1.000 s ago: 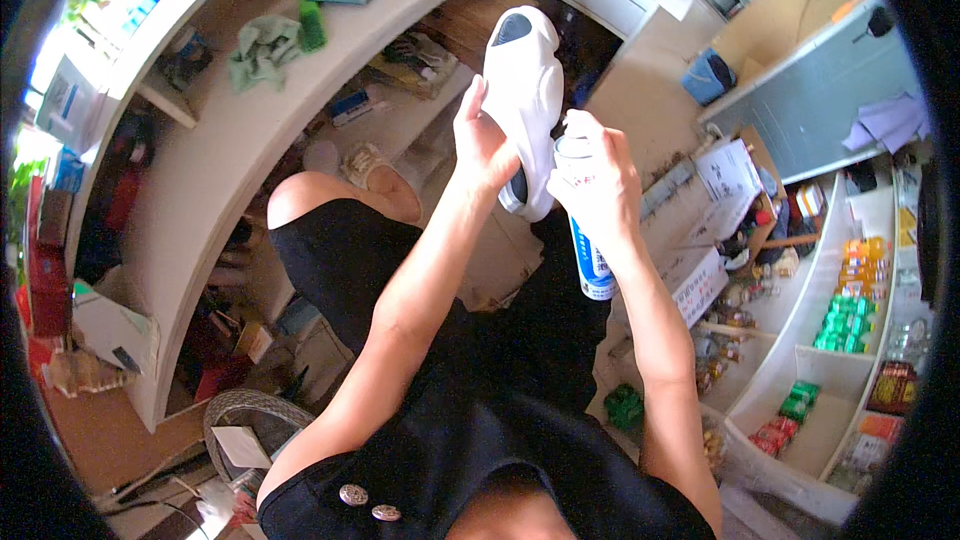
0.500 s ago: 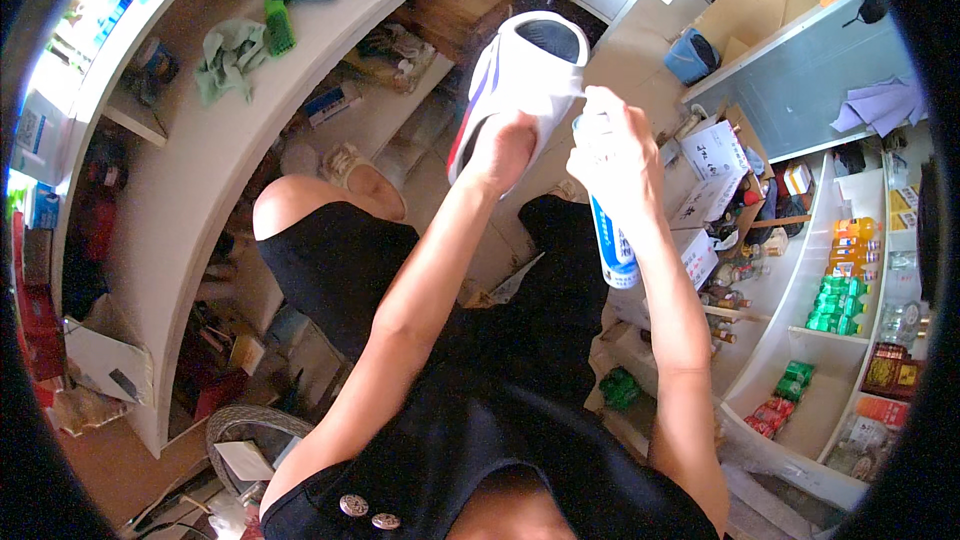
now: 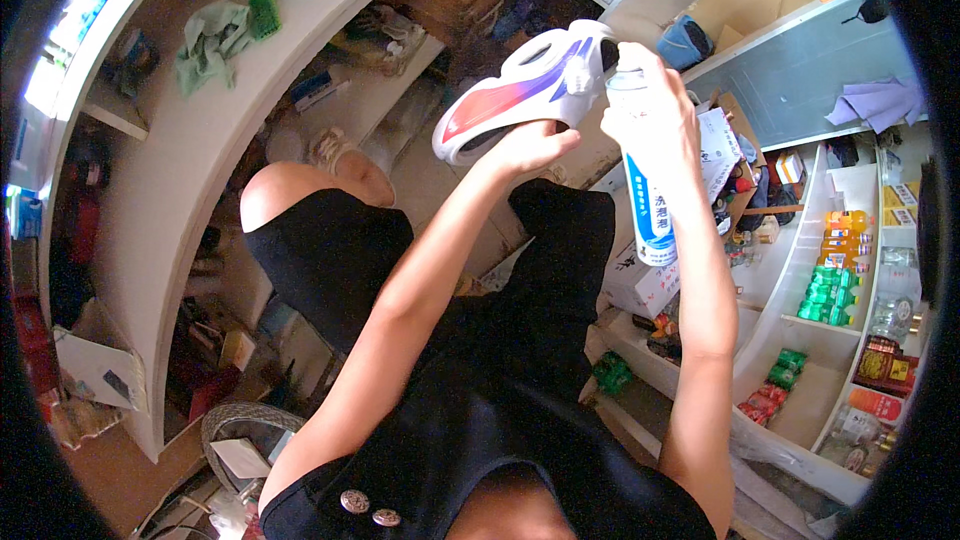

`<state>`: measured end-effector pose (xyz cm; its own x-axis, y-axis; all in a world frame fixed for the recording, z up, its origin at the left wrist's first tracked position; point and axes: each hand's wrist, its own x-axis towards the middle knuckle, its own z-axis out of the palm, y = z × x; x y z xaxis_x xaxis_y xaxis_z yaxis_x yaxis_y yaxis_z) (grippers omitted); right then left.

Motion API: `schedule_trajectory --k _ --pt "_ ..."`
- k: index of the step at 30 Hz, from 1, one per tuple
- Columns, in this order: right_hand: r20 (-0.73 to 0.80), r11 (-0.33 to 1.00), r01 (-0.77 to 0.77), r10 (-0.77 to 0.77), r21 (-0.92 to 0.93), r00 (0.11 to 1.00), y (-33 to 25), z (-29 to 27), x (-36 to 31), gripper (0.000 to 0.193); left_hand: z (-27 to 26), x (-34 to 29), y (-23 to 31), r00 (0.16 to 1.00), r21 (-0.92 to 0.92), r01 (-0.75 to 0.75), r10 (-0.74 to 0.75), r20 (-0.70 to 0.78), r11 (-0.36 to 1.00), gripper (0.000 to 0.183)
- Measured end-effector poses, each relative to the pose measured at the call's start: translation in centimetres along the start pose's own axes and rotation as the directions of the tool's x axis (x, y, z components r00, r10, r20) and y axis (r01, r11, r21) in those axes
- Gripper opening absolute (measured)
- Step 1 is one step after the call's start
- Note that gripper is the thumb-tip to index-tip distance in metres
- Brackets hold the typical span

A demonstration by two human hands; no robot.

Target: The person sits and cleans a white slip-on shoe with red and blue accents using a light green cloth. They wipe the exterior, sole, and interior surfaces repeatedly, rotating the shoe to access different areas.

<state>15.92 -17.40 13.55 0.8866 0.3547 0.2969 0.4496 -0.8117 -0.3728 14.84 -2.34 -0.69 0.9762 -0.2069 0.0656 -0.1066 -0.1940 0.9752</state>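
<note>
A white clog-style shoe (image 3: 530, 95) with a red-to-purple-blue patterned side is held up in front of me, its side turned to view. My left hand (image 3: 538, 148) grips it from below, with the fingers hidden in an opening of the shoe. In my right hand (image 3: 652, 105) is a white and blue spray can (image 3: 650, 210), its base pointing down toward me. The can's top is beside the shoe's right end, and the fingers wrap round its upper part.
A curved white counter (image 3: 290, 70) runs along the left, carrying a pale green cloth (image 3: 212, 40) and a green plastic basket (image 3: 263, 10). On the right are shelves with drink bottles (image 3: 828, 295) and an open cardboard box (image 3: 715, 145). A blue bucket (image 3: 684, 42) stands at the back.
The shoe has turned from pointing away to lying sideways, showing its coloured side. My right hand has shifted right with the spray can, and its label has come more into view.
</note>
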Motion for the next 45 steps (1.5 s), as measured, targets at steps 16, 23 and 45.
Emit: schedule_trajectory --k 16,23,45 --pt "0.061 0.984 0.062 -0.053 -0.168 0.997 -1.0 0.1 1.2 0.066 -0.9 2.1 -0.3 0.999 0.152 -0.048 0.045 0.024 0.987 0.049" --pt "0.104 0.986 -0.045 0.029 0.159 0.994 2.2 -3.0 4.6 0.066 -2.0 1.0 -0.6 0.996 -0.032 -0.062 0.060 -0.063 0.998 0.062" --pt "0.130 0.973 -0.100 0.075 0.206 0.989 3.3 -2.0 3.6 0.070 -3.8 0.8 -1.6 0.992 -0.867 -0.124 0.047 -0.115 0.482 0.069"
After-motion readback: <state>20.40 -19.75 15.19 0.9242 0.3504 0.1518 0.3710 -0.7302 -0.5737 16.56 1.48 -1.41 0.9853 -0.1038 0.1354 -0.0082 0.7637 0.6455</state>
